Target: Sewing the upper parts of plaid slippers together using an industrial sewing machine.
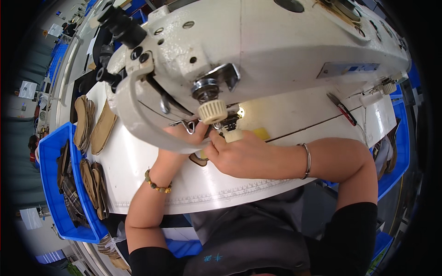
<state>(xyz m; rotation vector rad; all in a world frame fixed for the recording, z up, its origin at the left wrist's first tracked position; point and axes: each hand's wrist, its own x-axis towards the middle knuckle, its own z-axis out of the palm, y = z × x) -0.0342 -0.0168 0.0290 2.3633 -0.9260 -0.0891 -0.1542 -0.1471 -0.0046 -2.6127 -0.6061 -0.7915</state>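
Observation:
A large white sewing machine [271,46] spans the upper view, and both of my hands are at its needle area. My right hand [241,155] lies in front of the presser parts, its fingers bent and pressed together. From under its fingertips sticks out a small brown piece with a dark edge [198,160]; the rest of it is hidden. My left hand [198,132] reaches in from the left, mostly covered by the machine's curved white guard [142,122]. Its fingers meet those of the right hand close to the needle, and what they touch is hidden.
Thread snips with red handles [341,109] lie right on the white table [138,184]. Brown cut pieces [103,129] are stacked at the left, beside a blue bin [50,177] holding plaid and brown pieces. Another blue bin [401,156] stands at the right. A yellow block [261,133] sits behind my right hand.

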